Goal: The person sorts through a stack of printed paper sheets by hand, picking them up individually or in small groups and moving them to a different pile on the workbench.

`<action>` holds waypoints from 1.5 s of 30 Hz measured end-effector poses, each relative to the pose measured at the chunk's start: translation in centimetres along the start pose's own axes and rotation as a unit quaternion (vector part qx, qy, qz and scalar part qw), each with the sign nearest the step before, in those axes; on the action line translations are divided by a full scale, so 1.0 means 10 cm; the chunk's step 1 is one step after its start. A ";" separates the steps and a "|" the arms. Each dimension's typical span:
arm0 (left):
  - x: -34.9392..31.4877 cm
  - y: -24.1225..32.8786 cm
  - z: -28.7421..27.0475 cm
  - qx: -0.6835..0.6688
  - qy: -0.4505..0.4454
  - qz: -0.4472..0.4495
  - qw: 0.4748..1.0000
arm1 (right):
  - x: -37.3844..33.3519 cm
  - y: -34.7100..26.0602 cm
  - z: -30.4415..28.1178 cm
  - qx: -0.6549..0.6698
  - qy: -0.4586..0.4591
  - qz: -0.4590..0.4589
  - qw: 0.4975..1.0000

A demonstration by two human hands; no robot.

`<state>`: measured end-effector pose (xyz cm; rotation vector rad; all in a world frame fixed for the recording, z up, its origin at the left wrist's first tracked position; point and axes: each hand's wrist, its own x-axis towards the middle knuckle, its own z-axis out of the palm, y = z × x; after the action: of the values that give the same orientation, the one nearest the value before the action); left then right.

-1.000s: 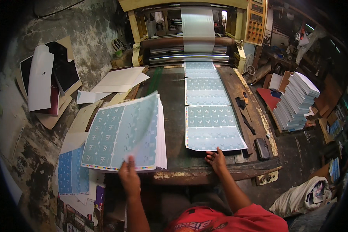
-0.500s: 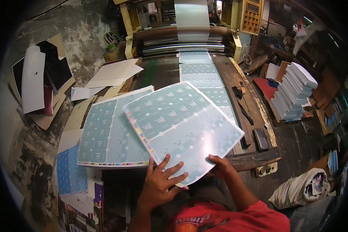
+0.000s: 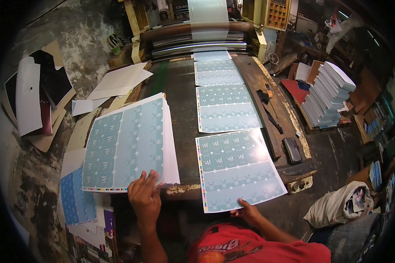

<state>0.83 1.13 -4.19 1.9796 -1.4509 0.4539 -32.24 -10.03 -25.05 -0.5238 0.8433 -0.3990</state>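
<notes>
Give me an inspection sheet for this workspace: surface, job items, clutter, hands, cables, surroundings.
Surface: dark table, scuffed, pale worn patches along its right edge.
Job's things: sheet stack at left; front sheet reaching past the near edge; more printed sheets in line toward the rollers.
Clutter: dark case, black strap and orange item at right.
Hands: right hand grips the front sheet's near edge; left hand rests at the stack's near edge, grip unclear.
Cables: nothing seen for certain.
Surroundings: stained wall, tall paper pile, stuffed sack.

Partly hidden beneath front printed sheet (image 3: 239, 171): right hand (image 3: 247, 212). Cut off at upper edge: hanging film (image 3: 209, 22), control panel (image 3: 278, 14); at lower edge: left forearm (image 3: 151, 245). Too small to read: sheet's fine print (image 3: 238, 186).
</notes>
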 end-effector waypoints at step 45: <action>0.00 0.63 -0.15 -0.158 -0.207 0.127 0.957 | -0.09 -1.08 1.01 0.055 -0.080 -0.166 0.981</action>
<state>-4.95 0.93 -1.21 1.6986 -1.9128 -0.1011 -26.22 -15.43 -12.62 -0.5859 0.5747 -0.6964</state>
